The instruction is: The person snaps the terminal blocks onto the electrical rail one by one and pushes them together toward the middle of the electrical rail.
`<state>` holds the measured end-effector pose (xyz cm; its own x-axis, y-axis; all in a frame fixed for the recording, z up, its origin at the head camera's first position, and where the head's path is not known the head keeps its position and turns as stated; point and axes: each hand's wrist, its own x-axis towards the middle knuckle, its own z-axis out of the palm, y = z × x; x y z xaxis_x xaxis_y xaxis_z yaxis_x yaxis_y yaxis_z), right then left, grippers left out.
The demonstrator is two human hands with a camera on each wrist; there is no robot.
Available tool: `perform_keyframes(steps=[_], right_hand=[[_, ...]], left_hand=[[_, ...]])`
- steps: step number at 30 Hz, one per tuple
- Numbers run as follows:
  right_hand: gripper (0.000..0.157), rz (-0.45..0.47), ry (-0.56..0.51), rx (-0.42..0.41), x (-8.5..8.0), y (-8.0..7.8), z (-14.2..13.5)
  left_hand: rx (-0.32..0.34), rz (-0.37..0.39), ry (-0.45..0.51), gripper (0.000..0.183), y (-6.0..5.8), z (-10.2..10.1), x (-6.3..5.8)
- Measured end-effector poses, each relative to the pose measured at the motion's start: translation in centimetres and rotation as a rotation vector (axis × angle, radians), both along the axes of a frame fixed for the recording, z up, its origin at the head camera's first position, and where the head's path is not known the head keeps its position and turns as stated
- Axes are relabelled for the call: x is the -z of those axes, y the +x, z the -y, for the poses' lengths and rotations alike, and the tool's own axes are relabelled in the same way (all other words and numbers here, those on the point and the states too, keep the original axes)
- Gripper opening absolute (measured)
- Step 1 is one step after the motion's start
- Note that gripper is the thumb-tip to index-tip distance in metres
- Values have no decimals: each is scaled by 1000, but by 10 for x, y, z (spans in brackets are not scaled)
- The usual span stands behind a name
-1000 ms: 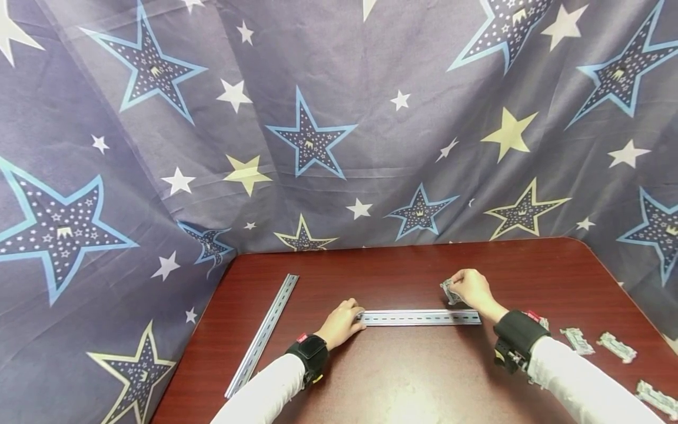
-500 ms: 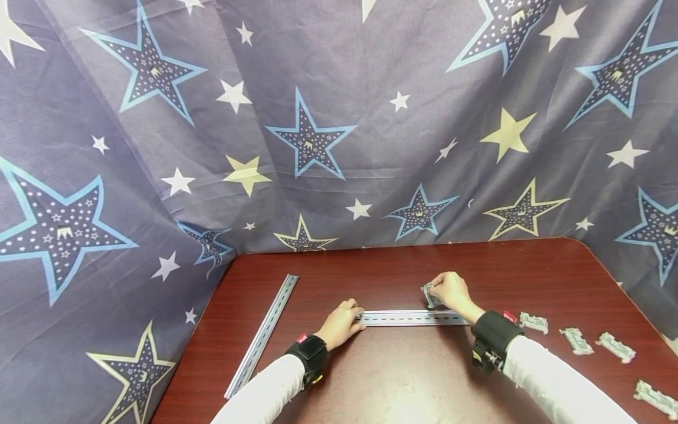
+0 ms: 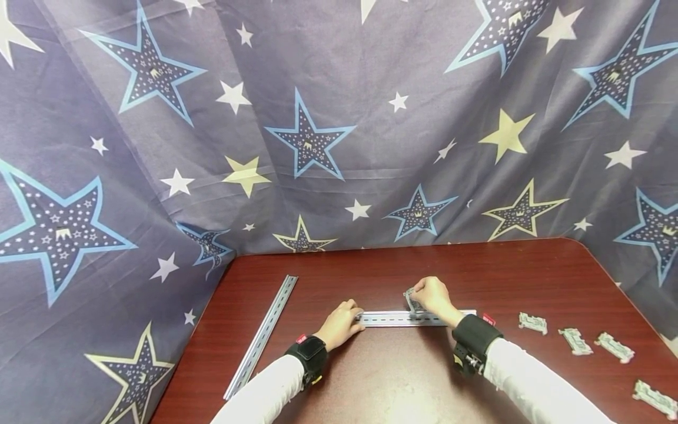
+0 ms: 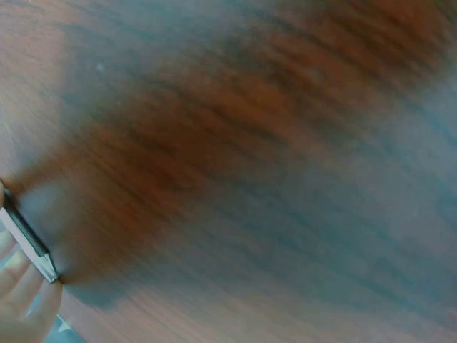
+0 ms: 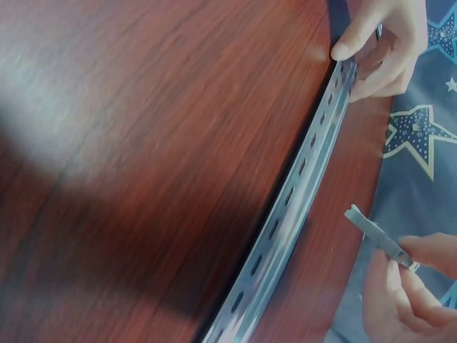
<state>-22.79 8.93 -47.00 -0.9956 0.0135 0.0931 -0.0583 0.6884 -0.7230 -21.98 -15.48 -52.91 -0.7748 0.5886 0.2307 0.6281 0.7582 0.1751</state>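
A slotted metal DIN rail [image 3: 389,319] lies crosswise on the table. My left hand [image 3: 340,325] grips its left end, thumb on the near edge and fingers over the far one. In the left wrist view the rail's end [image 4: 28,239] shows between thumb and fingers. My right hand [image 3: 434,295] pinches a thin grey terminal block [image 3: 409,299] between thumb and fingers, just beyond the rail's far edge. From the right wrist, the terminal block [image 5: 378,236] appears edge-on, tilted and apart from the rail. The right forearm covers part of the rail's right end.
A second DIN rail [image 3: 262,335] lies slanted on the left of the table. Several more terminal blocks are spread on the right, such as one [image 3: 532,323] near the right wrist and one [image 3: 655,399] at the near right. A star-patterned cloth [image 3: 318,194] hangs behind the table.
My right hand has moved left along the rail and slightly nearer, carrying the terminal block. The left hand and the rail have stayed in place.
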Motion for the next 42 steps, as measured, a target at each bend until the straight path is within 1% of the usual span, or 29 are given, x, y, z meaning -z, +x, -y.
perform_keyframes(steps=[4, 9, 12, 13, 16, 17, 19, 20, 23, 24, 26, 28, 31, 33, 34, 35, 36, 38, 39, 40, 41, 42], right_hand=[[4, 2, -5, 3, 2, 1, 8], [5, -5, -3, -6, 0, 4, 18], [6, 14, -4, -7, 0, 3, 23], [6, 20, -8, -7, 3, 2, 25], [6, 21, -26, -16, 20, -8, 26], [5, -28, -48, -36, 36, -17, 25], [6, -32, -45, -45, 46, -22, 27], [6, -38, -43, -48, 48, -23, 28], [7, -37, -41, -41, 42, -16, 34], [7, 11, -22, -23, 27, -8, 38], [6, 2, -11, -23, 18, 0, 42], [6, 21, 0, -16, 11, 7, 45], [5, 39, 5, -12, 7, 12, 50], [5, 72, -15, 3, 10, 10, 52], [6, 74, -19, 6, 16, 7, 53], [6, 71, -25, 5, 26, 2, 53], [6, 52, -27, -4, 30, -1, 52], [8, 0, -19, -12, 70, -21, 51], [10, -34, -19, -27, 93, -31, 49], [13, -87, -24, -42, 113, -40, 48], [15, -88, -27, -51, 122, -45, 47], [16, -97, -30, -60, 127, -47, 48]], left_hand=[[6, -3, -2, 31, 0, 0, 0], [9, -5, 0, 31, 0, 0, 0], [6, -1, -1, 31, 0, 0, -1], [4, 3, -2, 31, 0, 0, -1], [-2, 8, -4, 31, 1, 0, -1], [-2, 8, -3, 31, 1, 0, -1], [-1, 0, 2, 31, 1, 0, -1], [-1, -3, 4, 31, 1, 0, -1], [2, -2, 12, 30, 0, 0, -1], [2, 0, 12, 30, 0, 0, -1], [1, 8, 10, 29, 0, -1, -1], [-1, 12, 5, 29, 0, -1, -1], [-3, 14, 3, 29, 0, 0, -1], [-3, 12, 2, 29, -1, 0, -1], [-3, 13, 3, 29, -1, 0, -1], [-3, 11, 1, 29, -1, 0, 0], [-4, 10, -2, 29, -1, 0, 0], [-6, 7, -11, 29, -2, 0, 1], [-7, 7, -15, 29, -2, 0, 2], [-9, 6, -17, 29, -2, 0, 3], [-9, 4, -20, 29, -3, 0, 3], [-9, 5, -19, 29, -3, 0, 3]])
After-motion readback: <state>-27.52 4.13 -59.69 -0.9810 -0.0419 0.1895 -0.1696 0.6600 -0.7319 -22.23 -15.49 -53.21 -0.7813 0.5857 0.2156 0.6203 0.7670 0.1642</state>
